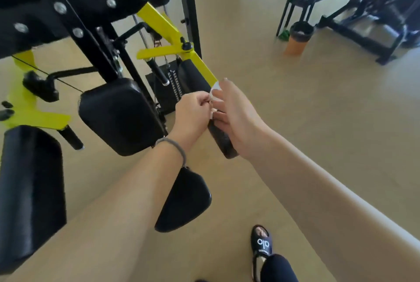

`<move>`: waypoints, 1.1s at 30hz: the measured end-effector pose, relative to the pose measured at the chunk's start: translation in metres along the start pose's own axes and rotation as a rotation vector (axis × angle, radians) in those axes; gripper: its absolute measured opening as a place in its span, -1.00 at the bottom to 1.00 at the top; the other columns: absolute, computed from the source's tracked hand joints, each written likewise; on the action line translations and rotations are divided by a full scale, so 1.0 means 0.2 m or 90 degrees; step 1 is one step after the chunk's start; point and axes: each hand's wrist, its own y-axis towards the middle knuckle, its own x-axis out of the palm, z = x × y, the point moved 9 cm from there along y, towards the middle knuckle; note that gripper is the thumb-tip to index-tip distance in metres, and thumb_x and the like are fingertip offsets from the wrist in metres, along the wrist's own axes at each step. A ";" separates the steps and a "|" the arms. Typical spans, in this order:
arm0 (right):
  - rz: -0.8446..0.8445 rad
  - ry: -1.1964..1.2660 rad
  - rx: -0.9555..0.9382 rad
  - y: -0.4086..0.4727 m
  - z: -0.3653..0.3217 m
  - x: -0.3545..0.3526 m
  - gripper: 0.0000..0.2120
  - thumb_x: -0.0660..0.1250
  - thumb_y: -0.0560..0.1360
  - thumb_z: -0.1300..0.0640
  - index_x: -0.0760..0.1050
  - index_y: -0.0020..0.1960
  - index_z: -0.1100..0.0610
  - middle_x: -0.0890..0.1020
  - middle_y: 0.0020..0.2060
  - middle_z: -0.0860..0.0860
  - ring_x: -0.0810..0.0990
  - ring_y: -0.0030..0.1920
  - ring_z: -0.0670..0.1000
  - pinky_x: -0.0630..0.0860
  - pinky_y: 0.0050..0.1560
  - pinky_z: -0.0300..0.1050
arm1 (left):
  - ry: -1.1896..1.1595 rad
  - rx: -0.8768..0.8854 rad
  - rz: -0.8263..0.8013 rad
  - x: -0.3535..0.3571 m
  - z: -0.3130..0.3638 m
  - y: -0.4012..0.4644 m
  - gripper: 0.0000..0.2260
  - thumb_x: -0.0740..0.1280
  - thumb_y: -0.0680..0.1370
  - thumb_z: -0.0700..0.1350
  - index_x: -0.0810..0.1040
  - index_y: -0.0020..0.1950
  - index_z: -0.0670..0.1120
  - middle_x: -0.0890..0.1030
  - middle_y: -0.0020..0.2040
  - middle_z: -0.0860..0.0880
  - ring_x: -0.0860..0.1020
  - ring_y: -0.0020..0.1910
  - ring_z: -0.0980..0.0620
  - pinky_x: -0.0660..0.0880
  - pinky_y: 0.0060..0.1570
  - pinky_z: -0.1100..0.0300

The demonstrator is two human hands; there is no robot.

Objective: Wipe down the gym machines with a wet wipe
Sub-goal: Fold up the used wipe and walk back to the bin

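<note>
Together, two hands pinch one wet wipe.

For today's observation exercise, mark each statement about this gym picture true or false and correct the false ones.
1. Both hands meet at a white wipe. True.
2. The machine frame is red. False: it is yellow.
3. The left hand has a band at its wrist. True.
4. The right hand rests on the floor. False: it holds a dark pack in the air.
5. The stool is white. False: it is black.
</note>
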 end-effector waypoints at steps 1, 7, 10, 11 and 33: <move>0.010 0.015 -0.011 0.01 -0.07 -0.11 -0.69 0.12 0.64 -0.08 0.54 0.06 0.11 0.65 -0.01 0.04 0.60 0.07 0.09 0.50 0.19 0.04 | 0.007 0.005 -0.011 0.05 0.05 0.02 -0.84 0.33 0.51 -0.22 0.62 -0.25 -0.14 0.60 -0.34 -0.10 0.46 -0.31 0.03 0.36 -0.27 0.14; 0.051 -0.005 -0.055 0.25 -0.37 -0.67 -0.75 0.17 0.65 0.00 0.55 -0.09 0.05 0.60 -0.22 -0.02 0.52 -0.21 -0.04 0.56 0.09 -0.12 | -0.074 0.025 -0.074 0.44 0.53 0.25 -0.89 0.39 0.49 -0.20 0.68 -0.10 -0.02 0.70 -0.22 -0.01 0.61 -0.19 0.05 0.53 -0.13 0.14; 0.030 0.038 -0.052 0.44 -0.45 -0.90 -0.65 0.15 0.62 0.00 0.68 -0.06 0.10 0.75 -0.08 0.08 0.68 -0.01 0.03 0.53 0.35 0.09 | -0.066 0.054 -0.065 0.68 0.80 0.45 -0.92 0.40 0.51 -0.18 0.60 -0.01 -0.09 0.62 -0.23 0.03 0.56 -0.25 0.09 0.43 -0.32 0.34; 0.043 0.063 -0.047 0.48 -0.49 -1.00 -0.64 0.14 0.62 0.03 0.69 -0.09 0.10 0.76 -0.05 0.10 0.69 0.01 0.04 0.52 0.36 0.10 | -0.044 0.070 -0.060 0.76 0.88 0.52 -0.91 0.40 0.52 -0.19 0.57 0.01 -0.09 0.60 -0.21 0.05 0.54 -0.26 0.11 0.38 -0.38 0.41; 0.147 0.261 -0.088 1.99 -1.43 -2.08 -0.81 0.26 0.59 0.15 0.61 0.00 0.22 0.74 -0.06 0.12 0.72 0.06 0.06 0.57 0.32 0.02 | 0.163 0.206 -0.197 1.80 1.77 2.21 -0.95 0.43 0.52 -0.09 0.60 -0.08 -0.04 0.56 -0.19 0.11 0.49 -0.24 0.25 0.35 -0.35 0.46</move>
